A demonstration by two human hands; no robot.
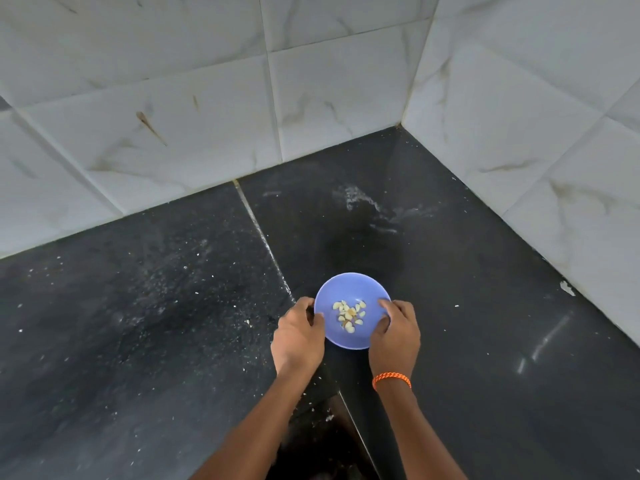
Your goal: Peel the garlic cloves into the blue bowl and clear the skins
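Note:
A small blue bowl [346, 289] sits on the dark stone counter near the middle of the view. Several pale garlic cloves [349, 315] lie in its bottom. My left hand [298, 336] grips the bowl's left rim, its thumb hooked over the edge. On the opposite side, my right hand [394, 336] holds the right rim, thumb inside the bowl. An orange thread band [391, 380] circles the right wrist.
The black counter [138, 323] carries small white flecks on its left half and a pale smear [374, 206] behind the bowl. White marbled tile walls [207, 116] close the back and right, meeting in a corner. A joint line [263, 237] crosses the counter.

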